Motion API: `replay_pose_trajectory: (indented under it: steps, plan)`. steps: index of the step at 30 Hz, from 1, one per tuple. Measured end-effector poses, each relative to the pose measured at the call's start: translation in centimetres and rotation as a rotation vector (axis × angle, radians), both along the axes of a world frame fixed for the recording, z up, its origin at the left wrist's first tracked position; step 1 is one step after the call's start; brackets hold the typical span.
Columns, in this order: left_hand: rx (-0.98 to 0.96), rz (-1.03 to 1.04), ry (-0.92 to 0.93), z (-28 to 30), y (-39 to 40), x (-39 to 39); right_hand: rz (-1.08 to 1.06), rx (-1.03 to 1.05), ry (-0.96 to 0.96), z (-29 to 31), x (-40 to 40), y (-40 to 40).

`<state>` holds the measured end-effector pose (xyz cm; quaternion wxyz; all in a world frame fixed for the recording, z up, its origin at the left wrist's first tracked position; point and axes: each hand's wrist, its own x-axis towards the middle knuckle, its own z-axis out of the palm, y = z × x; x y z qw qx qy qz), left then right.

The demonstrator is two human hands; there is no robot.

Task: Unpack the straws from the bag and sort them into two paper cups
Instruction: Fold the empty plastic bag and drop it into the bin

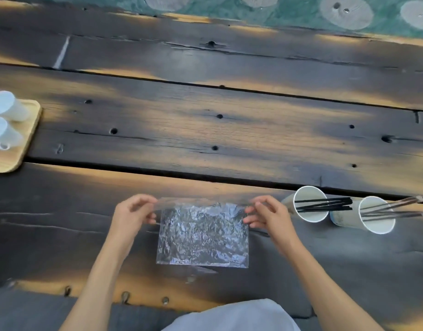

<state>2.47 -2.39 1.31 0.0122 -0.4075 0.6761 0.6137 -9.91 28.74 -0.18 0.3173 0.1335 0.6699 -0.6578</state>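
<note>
A crinkled clear plastic bag (203, 235) is held just above the dark wooden table, near its front edge. My left hand (132, 211) pinches the bag's top left corner and my right hand (267, 215) pinches its top right corner. No straws show inside the bag. To the right stand two white paper cups. The nearer-left cup (310, 204) holds several black straws (325, 204). The right cup (372, 215) holds several brownish straws (394, 207) that stick out to the right.
A light wooden tray (19, 144) at the left edge carries white cups (5, 106) turned upside down. The table (205, 130) is made of wide dark planks with gaps and knot holes. Beyond its far edge lies a green patterned floor (289, 10).
</note>
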Motion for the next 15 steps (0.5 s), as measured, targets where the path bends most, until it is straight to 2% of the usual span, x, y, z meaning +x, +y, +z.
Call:
replay_pose_trajectory:
  steps: [6,15]
  plan:
    - [0.118,0.033,-0.056,-2.5,2.5,6.4,0.004,-0.103,-0.175,-1.5,4.0,2.7]
    - [0.181,0.1,-0.142,-5.1,3.7,10.7,0.085,0.065,-0.169,-4.0,10.0,4.1]
